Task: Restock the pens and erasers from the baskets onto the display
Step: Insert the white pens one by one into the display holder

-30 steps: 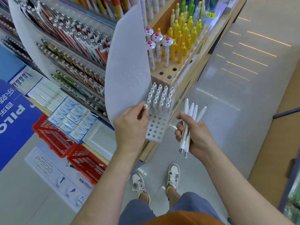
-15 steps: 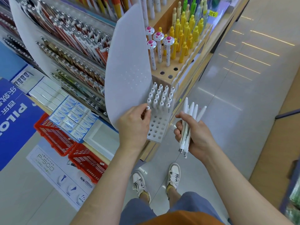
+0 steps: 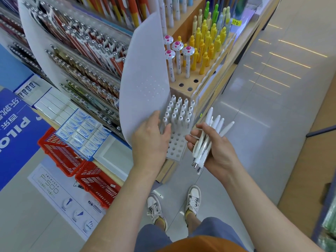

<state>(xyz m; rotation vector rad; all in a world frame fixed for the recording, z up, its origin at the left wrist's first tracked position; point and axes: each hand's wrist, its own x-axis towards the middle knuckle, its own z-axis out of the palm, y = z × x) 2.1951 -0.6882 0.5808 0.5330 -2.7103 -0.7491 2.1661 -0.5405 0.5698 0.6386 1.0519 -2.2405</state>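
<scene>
Beside the curved white panel, left hand spread over the perforated rack, right hand clutching smooth white pens.

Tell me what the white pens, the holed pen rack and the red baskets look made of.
White pens in the right hand: likely matte plastic barrels with shiny metal-looking tips. Holed pen rack beside the left hand: smooth white board, probably plastic or acrylic, evenly drilled. Red baskets: glossy moulded plastic lattice, by the look.
</scene>
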